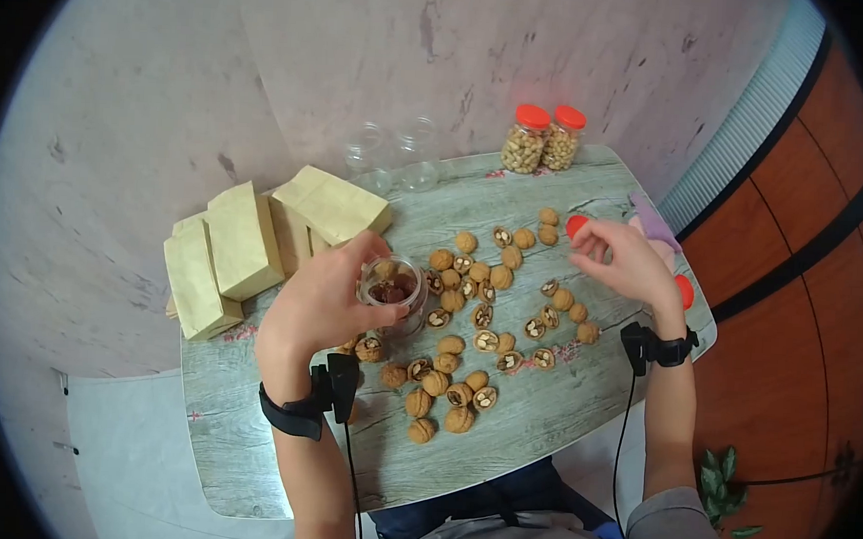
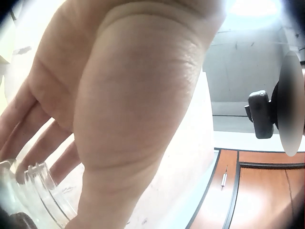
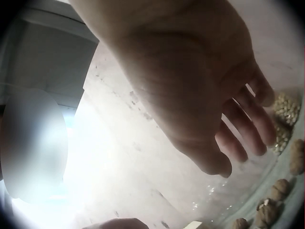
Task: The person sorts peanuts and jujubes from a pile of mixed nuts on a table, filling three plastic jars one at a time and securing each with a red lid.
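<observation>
My left hand (image 1: 325, 298) grips an open clear jar (image 1: 393, 285) with dark pieces inside, thumb and fingers around its rim. In the left wrist view the fingers of that hand (image 2: 62, 114) bend about the jar's clear rim (image 2: 45, 193). Over the table's right part, my right hand (image 1: 627, 263) hovers beside a red lid (image 1: 576, 225), its fingers loosely bent with nothing seen between them. The right wrist view shows this hand (image 3: 200, 90) with fingers apart. Whole and cracked walnuts (image 1: 483, 315) lie between the two hands.
Yellow paper packages (image 1: 243, 240) are piled at the table's left. Two clear jars (image 1: 419, 157) stand at the back edge, and two red-lidded jars of nuts (image 1: 524, 143) stand further right. Another red lid (image 1: 684, 292) and a purple cloth (image 1: 654, 223) are by the right edge.
</observation>
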Demonstrator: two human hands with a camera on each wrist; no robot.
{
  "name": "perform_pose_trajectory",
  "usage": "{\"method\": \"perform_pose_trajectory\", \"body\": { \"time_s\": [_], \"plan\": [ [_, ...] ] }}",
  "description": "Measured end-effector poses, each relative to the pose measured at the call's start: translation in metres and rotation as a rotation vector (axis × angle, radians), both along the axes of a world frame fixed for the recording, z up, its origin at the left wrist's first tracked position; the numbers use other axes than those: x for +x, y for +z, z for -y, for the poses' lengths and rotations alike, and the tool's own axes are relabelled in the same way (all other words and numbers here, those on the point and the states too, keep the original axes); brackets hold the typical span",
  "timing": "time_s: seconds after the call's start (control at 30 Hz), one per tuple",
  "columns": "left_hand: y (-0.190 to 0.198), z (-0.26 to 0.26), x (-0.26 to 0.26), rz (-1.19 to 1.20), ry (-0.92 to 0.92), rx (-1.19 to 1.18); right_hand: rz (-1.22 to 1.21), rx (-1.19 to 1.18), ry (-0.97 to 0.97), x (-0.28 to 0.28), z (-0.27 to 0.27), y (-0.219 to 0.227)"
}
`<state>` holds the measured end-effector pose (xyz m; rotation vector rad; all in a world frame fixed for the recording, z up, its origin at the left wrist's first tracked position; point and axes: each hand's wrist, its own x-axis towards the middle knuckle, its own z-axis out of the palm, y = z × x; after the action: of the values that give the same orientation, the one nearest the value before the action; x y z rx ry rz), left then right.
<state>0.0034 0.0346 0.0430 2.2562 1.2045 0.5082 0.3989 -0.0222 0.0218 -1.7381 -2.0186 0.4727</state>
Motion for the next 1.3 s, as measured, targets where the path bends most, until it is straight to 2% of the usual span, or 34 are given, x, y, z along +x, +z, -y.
{"method": "perform_pose_trajectory", "body": {
  "time_s": [0.13,0.2,0.33,0.4,0.53,0.6,0.63,0.7,0.73,0.8,0.83,0.9,1.0,1.03,1.1,1.17,1.23,1.3],
  "plan": [
    [-0.001,0.000,0.003,-0.069,0.020,-0.083,0.151,0.063,-0.118,0.027,-0.007,-0.026],
    [-0.002,0.000,0.002,-0.075,0.037,-0.118,0.313,0.195,-0.147,0.043,-0.025,-0.048],
    [-0.016,-0.006,-0.001,-0.151,-0.016,-0.180,0.249,0.078,-0.167,0.072,-0.061,-0.092],
    [-0.018,-0.008,-0.002,-0.192,-0.019,-0.204,0.219,-0.032,-0.143,0.075,-0.071,-0.101],
    [-0.012,-0.009,-0.008,-0.118,-0.021,-0.245,0.264,-0.025,-0.156,0.055,-0.065,-0.082],
    [-0.007,-0.007,-0.019,-0.065,-0.016,-0.273,0.133,0.137,-0.221,0.032,-0.058,-0.060],
    [-0.002,-0.006,-0.025,-0.069,0.031,-0.281,0.130,0.139,-0.212,0.020,-0.057,-0.048],
    [0.000,-0.007,-0.033,-0.073,0.080,-0.287,0.031,0.187,-0.065,-0.005,-0.053,-0.024],
    [-0.002,-0.009,-0.035,-0.073,0.054,-0.294,0.030,0.189,-0.062,-0.021,-0.050,-0.009],
    [-0.008,-0.014,-0.036,-0.073,0.035,-0.294,-0.310,-0.077,0.116,-0.056,-0.048,0.012],
    [-0.015,-0.017,-0.032,-0.056,-0.007,-0.303,-0.311,-0.072,0.123,-0.069,-0.051,0.006],
    [-0.018,-0.018,-0.023,-0.038,-0.044,-0.305,-0.735,-0.039,0.379,-0.094,-0.055,-0.012],
    [-0.020,-0.020,-0.012,-0.086,-0.098,-0.323,-0.791,-0.033,0.472,-0.140,-0.050,-0.014],
    [-0.028,-0.026,-0.013,-0.091,-0.099,-0.315,-0.793,-0.024,0.475,-0.149,-0.047,-0.017],
    [-0.045,-0.036,-0.014,0.018,-0.157,-0.418,-0.519,0.012,0.532,-0.163,-0.045,-0.021],
    [-0.052,-0.040,-0.015,0.058,-0.184,-0.431,-0.440,-0.030,0.539,-0.168,-0.046,-0.014],
    [-0.058,-0.042,-0.017,0.183,-0.221,-0.429,-0.157,-0.007,0.570,-0.169,-0.050,-0.004],
    [-0.060,-0.043,-0.018,0.182,-0.213,-0.441,-0.135,-0.018,0.579,-0.169,-0.056,0.004]
  ]
}}
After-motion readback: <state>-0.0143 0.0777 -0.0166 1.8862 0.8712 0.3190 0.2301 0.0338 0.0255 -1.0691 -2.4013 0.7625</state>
